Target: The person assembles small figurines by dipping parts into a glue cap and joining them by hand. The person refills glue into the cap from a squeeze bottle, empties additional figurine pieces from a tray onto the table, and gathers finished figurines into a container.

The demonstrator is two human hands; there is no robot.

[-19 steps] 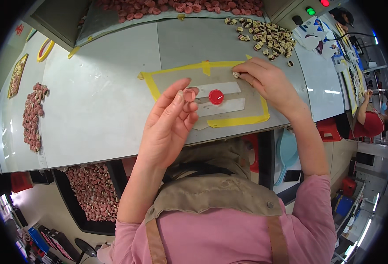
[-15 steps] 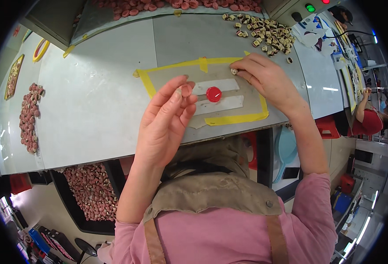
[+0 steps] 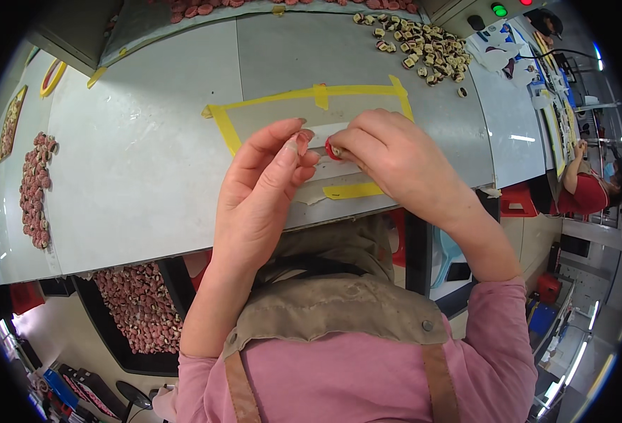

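Between the thumb and fingers of my left hand (image 3: 258, 190) is a small pink cup-shaped piece (image 3: 302, 142), held up over the worktable. My right hand (image 3: 403, 162) is closed in a pinch on a small cream-and-dark piece (image 3: 337, 150). Its fingertips are at a round red holder (image 3: 328, 146), which they partly cover. I cannot tell whether the small piece sits in the holder or just above it. The holder stands between white strips (image 3: 339, 130) on a grey area framed with yellow tape (image 3: 269, 97).
Many cream-and-dark pieces (image 3: 431, 53) lie loose at the back right. Pink pieces (image 3: 202, 9) fill a surface at the far edge. Joined pink pieces (image 3: 37, 187) form a strip at the left. Below the table edge, a black bin (image 3: 124, 358) holds more. A person (image 3: 586, 190) is at far right.
My right hand has moved left and nearer with the small piece, from the tape's right side to the red holder. My left hand keeps hold of the pink piece, nearly in place.
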